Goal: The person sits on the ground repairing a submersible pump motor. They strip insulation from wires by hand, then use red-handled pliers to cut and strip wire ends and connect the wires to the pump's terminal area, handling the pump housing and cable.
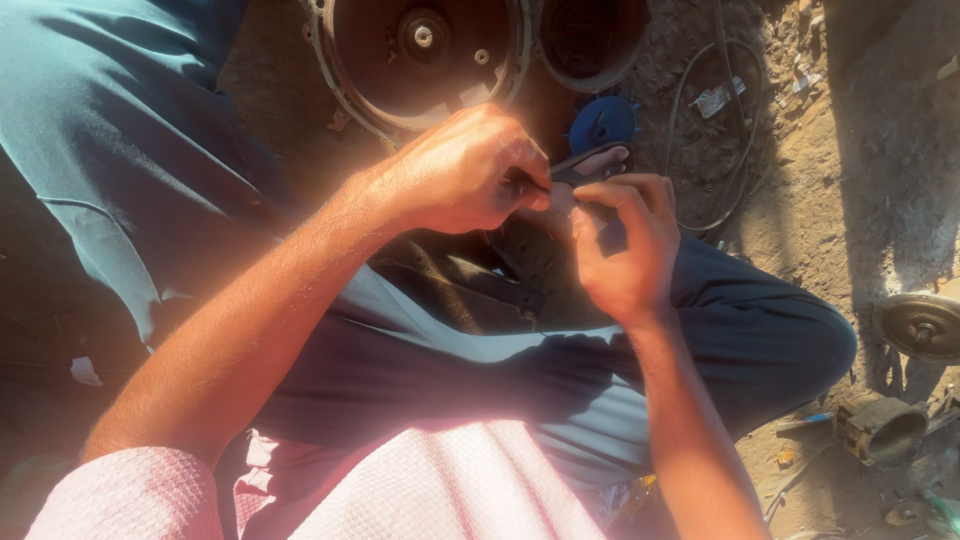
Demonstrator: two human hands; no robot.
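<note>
Both hands meet just above the person's lap, over dark blue trousers. The left hand (pixel 470 170) is curled into a closed fist, its fingertips pinched on the near end of a small dark flat part (pixel 590 163), which looks like a thin metal or plastic strip; what exactly it is cannot be told. The right hand (pixel 625 245) is closed around the same part from below, thumb and forefinger pressed on it, so the two hands touch. Just beyond the part lies a blue plastic fan impeller (pixel 603 122) on the dirt ground (pixel 800 200). Further up sits a large round metal housing (pixel 420 55) with a central hub, and beside it a black cable loop (pixel 745 150). At the right edge rests a round metal disc (pixel 922 322).
</note>
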